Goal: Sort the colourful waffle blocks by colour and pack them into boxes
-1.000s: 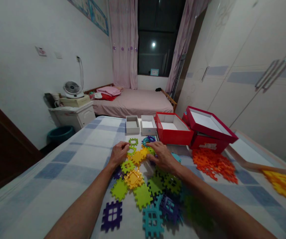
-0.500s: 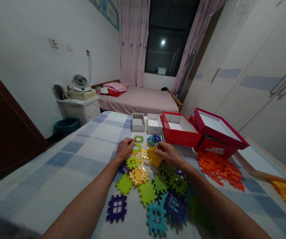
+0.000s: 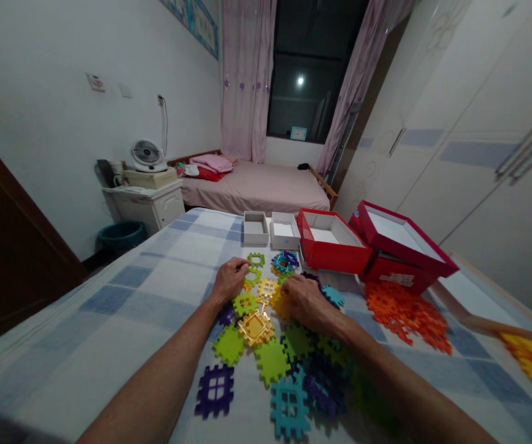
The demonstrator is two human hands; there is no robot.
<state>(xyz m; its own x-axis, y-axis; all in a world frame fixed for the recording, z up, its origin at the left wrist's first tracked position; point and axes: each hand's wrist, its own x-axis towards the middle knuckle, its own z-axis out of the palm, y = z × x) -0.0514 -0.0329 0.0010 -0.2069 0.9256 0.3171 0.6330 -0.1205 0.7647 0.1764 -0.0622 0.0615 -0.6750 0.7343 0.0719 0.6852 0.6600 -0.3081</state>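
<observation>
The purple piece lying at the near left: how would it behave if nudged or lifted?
The purple piece has crisp, square teeth, so it's probably stiff. Its window-like openings suggest it's fairly light. Lying flat, it would likely slide rather than roll.

Smooth plastic is noted in the lime tile [image 3: 272, 361]; its flat face is judged near matt. The yellow tile [image 3: 254, 328] is seen as plastic, with glossy highlights returned from its raised frame. Duller plastic is recorded for the purple tile [image 3: 205, 390], the turquoise tile [image 3: 289, 423] and the orange pieces [image 3: 405, 311]. The tablecloth [image 3: 173, 271] is made of matt cloth. The red box [image 3: 337, 256] is faced with smooth, faintly glossy card; the white box [image 3: 255, 238] is finished matt. A metallic sheen is shown by the wardrobe handle [image 3: 397, 142], and reflective glass is observed in the window [image 3: 300, 98].
</observation>
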